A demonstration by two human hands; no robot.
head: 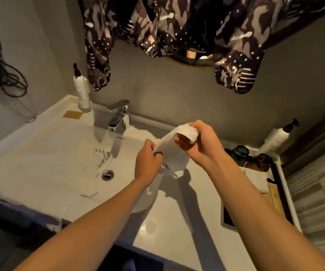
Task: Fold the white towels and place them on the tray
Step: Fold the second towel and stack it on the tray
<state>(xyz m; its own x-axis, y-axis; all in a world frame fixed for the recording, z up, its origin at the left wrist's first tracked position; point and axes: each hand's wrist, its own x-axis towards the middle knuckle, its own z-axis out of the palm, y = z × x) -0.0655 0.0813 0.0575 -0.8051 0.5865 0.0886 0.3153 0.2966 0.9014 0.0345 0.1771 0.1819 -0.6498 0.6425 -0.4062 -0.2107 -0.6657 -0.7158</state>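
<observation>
Both hands pinch one white towel (170, 151) above the sink (50, 153) — left hand (148, 159) low, right hand (198, 141) higher, stretching it for a fold. The tray (275, 194) waits right of the hands; another towel (99, 169) lies left.

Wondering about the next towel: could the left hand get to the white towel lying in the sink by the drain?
Probably not yet: the path down to the towel in the sink looks open, but the left hand is gripping the held towel.
</observation>
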